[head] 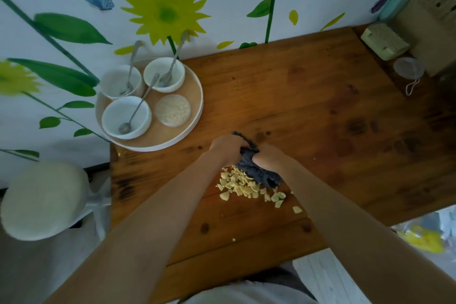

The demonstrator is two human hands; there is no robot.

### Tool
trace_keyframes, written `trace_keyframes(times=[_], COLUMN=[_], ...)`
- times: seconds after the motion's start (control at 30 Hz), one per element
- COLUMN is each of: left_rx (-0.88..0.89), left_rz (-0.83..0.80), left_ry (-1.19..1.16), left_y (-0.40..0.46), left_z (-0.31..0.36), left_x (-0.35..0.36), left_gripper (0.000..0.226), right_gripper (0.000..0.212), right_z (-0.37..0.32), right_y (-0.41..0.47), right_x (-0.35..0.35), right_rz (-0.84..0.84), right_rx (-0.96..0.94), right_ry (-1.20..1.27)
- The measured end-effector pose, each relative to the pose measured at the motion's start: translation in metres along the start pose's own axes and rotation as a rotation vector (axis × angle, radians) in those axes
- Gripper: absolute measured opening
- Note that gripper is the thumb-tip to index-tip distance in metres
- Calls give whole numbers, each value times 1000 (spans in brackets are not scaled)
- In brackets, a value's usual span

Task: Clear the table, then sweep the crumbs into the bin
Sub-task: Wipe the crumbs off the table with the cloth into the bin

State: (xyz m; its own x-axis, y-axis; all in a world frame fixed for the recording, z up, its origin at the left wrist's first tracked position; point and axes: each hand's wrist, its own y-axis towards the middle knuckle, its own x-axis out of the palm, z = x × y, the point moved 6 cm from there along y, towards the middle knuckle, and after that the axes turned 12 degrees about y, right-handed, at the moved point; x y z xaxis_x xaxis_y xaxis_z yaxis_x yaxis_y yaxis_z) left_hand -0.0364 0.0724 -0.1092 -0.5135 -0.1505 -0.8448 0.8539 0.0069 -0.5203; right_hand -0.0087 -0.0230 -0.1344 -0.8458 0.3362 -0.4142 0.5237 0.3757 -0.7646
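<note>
A dark blue-grey cloth (259, 173) is bunched on the wooden table (320, 111). My left hand (228, 147) grips its far end and my right hand (270, 159) grips its middle. Just in front of the cloth lies a pile of pale yellow crumbs (243, 185), with a few loose pieces (297, 209) nearer the table's front edge. At the table's back left a round tray (195, 111) holds three white bowls (126, 116), each with a spoon (137, 111), and a pale round coaster (173, 110).
A round cushioned stool (43, 200) stands left of the table. At the back right corner sit a green box (383, 42) and a clear lid with a string (408, 69). A clear bag with something yellow in it (424, 239) lies below the table's right front edge.
</note>
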Motion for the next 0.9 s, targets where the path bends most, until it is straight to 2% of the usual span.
trace_keyframes(times=[0.23, 0.4, 0.6, 0.77, 0.9], left_rx=[-41, -49, -36, -40, -58], left_rz=[0, -6, -39, 11, 36], left_ry=[-20, -25, 24, 9, 53], left_y=[-51, -66, -65, -60, -50], left_z=[-46, -58, -50, -40, -18], left_x=[24, 29, 8, -26, -60], left_gripper=[56, 54, 35, 43, 38], right_gripper=[36, 34, 29, 33, 33], right_z=[-26, -36, -50, -65, -67], right_y=[-11, -18, -30, -45, -52], right_x=[66, 81, 53, 14, -24], right_rz=[-30, -59, -92, -89, -22], right_rx=[-50, -52, -15, -84, -130], right_ry=[21, 10, -83, -133, -155])
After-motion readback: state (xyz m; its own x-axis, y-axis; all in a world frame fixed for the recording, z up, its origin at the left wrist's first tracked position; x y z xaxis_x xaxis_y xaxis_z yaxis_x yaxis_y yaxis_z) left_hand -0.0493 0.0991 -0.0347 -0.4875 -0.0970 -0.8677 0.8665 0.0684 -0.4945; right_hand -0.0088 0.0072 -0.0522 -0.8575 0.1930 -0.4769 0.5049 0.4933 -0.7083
